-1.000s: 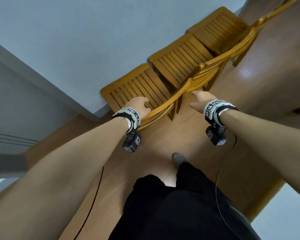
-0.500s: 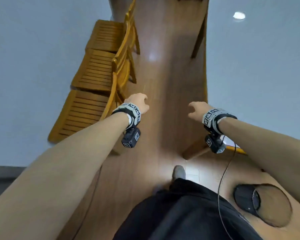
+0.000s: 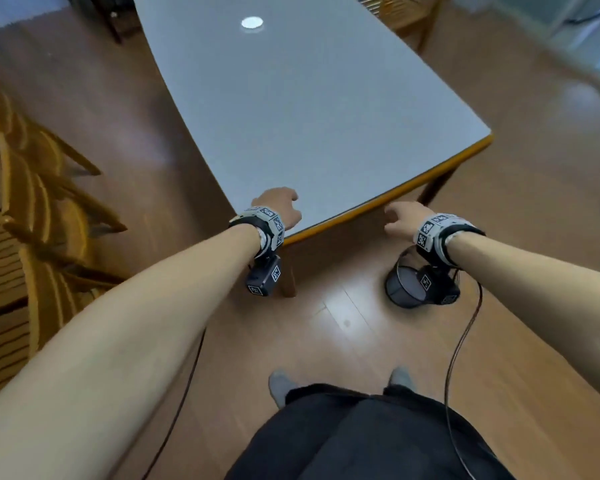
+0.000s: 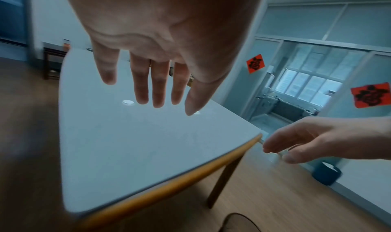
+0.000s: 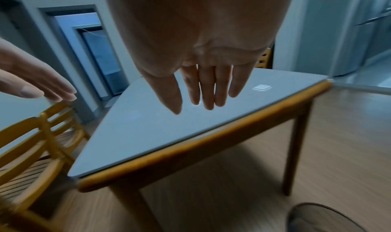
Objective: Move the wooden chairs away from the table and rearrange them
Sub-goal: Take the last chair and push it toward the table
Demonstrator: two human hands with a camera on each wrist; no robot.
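Note:
Wooden slatted chairs (image 3: 32, 209) stand in a row at the left edge of the head view, apart from both hands. The grey-topped table (image 3: 309, 116) with a wooden rim fills the middle. My left hand (image 3: 281, 204) hovers over the table's near left corner with its fingers (image 4: 157, 88) straight and holding nothing. My right hand (image 3: 402, 216) hangs just off the near edge, empty, its fingers (image 5: 208, 91) relaxed. The same chairs (image 5: 42, 135) show left of the table in the right wrist view. Another wooden chair (image 3: 399, 8) stands past the table's far right side.
A dark round bin (image 3: 400, 289) sits on the wooden floor under my right wrist, near the table's right leg (image 3: 437, 187). A blue bin (image 4: 325, 172) stands by the wall. Cables hang from both wrists. A dark stool (image 3: 115, 19) stands at the far left.
Both hands have let go of the nearest chair's back rail. The view has swung right from the chair row to the table, and the hands now hover at its near edge.

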